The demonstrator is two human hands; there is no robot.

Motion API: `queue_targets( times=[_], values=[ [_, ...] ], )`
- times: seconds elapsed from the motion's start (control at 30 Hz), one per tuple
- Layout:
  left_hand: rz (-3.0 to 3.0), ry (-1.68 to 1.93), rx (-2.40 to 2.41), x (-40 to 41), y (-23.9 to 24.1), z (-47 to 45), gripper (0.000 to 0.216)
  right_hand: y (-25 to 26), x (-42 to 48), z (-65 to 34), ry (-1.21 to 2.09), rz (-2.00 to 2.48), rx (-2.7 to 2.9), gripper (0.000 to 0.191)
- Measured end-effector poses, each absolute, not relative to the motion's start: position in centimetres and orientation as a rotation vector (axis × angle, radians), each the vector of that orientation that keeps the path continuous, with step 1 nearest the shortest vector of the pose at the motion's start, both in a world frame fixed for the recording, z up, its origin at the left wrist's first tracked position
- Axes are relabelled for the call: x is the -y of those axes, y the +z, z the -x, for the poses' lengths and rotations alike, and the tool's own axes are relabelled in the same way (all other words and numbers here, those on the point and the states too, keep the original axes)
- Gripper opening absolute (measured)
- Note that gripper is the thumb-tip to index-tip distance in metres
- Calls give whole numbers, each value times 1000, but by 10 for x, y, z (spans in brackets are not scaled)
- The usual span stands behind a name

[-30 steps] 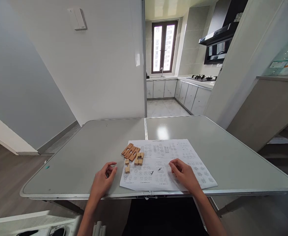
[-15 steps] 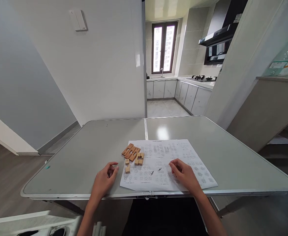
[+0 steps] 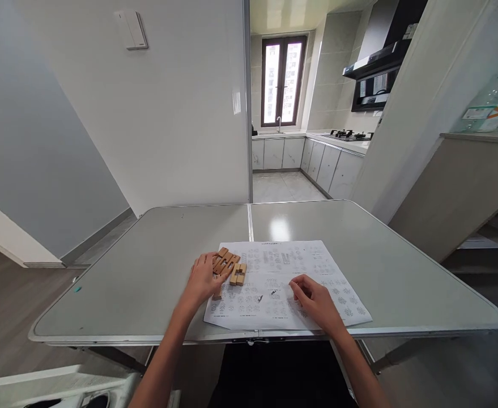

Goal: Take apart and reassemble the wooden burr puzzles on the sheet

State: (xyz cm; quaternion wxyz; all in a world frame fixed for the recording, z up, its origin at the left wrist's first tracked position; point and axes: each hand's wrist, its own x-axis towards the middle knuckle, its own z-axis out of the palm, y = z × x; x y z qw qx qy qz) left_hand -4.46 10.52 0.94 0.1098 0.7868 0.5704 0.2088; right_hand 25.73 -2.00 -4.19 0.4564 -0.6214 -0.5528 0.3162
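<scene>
My left hand point(image 3: 203, 276) is over the left edge of a printed paper sheet point(image 3: 252, 314), its thumb and fingers apart around a group of brown slotted wooden pieces point(image 3: 228, 262). The pieces lie flat on the table, and my fingers cover part of them. Just right of the thumb is a small cluster of light wooden blocks point(image 3: 238, 274) set around a gap. A light block point(image 3: 217, 295) shows partly below my palm; another beside it is mostly hidden. My right hand point(image 3: 314, 297) rests on the sheet's right part, fingers curled in, with nothing visible in them.
Two small dark bits point(image 3: 260, 298) lie on the sheet between my hands. The sheet is on a grey folding table point(image 3: 176, 235) with a metal rim. A small teal object point(image 3: 77, 289) is near the table's left edge. Plastic bottles point(image 3: 489, 107) stand on a ledge at right.
My left hand has moved forward and right from beside the sheet to the brown wooden pieces, its fingers spreading. My right hand stays in place. The view has shifted slightly.
</scene>
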Motion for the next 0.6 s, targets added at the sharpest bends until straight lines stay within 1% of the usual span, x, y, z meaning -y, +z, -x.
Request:
queue_targets(
  times=[0.1, 0.23, 0.4, 0.6],
  values=[
    [-2296, 492, -1716, -116, 10, 38, 71, -40, 21, -257, 785, 1527, 1367, 49],
    [-2255, 409, -1745, -128, 9, 30, 80, -38, 21, -257, 774, 1530, 1383, 47],
    [-2238, 357, -1770, -142, 12, 26, 81, -38, 20, -258, 763, 1503, 1372, 47],
    [-2253, 366, -1741, -156, 16, 29, 74, -39, 20, -257, 759, 1506, 1364, 45]
  ],
)
